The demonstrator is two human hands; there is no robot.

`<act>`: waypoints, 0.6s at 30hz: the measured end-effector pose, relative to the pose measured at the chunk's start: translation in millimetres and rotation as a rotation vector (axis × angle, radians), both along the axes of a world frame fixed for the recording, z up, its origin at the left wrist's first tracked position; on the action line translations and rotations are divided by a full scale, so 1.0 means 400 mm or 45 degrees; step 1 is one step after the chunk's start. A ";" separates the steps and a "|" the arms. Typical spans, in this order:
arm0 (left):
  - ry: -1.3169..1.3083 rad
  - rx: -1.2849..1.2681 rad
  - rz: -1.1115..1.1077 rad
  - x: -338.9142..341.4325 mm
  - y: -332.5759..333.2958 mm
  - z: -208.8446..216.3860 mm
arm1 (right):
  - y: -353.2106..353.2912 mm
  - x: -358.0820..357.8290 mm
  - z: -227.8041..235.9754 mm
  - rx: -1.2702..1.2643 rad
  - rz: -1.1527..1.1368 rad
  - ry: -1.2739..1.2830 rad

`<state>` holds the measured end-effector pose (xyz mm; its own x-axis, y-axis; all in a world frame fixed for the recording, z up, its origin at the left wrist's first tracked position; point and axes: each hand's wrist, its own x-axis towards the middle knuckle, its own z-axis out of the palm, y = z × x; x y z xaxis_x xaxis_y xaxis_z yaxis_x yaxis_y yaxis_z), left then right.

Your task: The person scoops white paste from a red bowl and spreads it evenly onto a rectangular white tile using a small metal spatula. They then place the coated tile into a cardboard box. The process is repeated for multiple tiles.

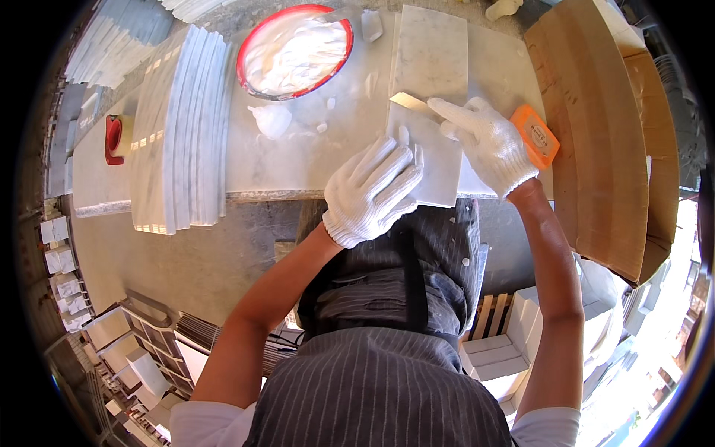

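My right hand [482, 132], in a white knit glove, grips a putty knife [410, 102] over a long pale marble slab [428, 63]. The flat blade points left across the slab, the index finger stretched along it; the handle is hidden in the glove. My left hand [375, 190], gloved too, lies with straight fingers at the slab's near left edge and holds nothing I can see. Beyond the left hand, a red-rimmed bowl [253, 85] holds white paste [298, 52]. A white lump [270, 121] sits in front of the bowl.
Several marble strips [179, 134] stand stacked on the left of the worktable [283, 170]. A red tape dispenser [114, 139] is farther left. An orange block [535, 136] lies by my right wrist, beside a large cardboard box [596, 141]. White boxes [503, 357] stand below right.
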<state>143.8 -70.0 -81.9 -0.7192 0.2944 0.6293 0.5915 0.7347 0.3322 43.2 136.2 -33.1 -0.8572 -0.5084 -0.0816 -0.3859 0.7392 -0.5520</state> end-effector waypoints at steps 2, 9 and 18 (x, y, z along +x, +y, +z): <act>-0.002 0.008 0.001 -0.002 0.005 0.004 | 0.019 -0.047 -0.022 0.016 0.079 0.138; 0.014 -0.017 -0.017 0.001 -0.006 -0.018 | 0.013 -0.013 -0.022 -0.120 0.050 -0.005; -0.068 -0.004 -0.055 0.005 -0.009 -0.011 | 0.038 0.032 -0.004 -0.185 0.131 -0.096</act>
<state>145.6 -73.6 -86.1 -0.7383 0.3278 0.5894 0.6041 0.7100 0.3618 55.9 151.4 -34.7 -0.7942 -0.6043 -0.0630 -0.4091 0.6084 -0.6801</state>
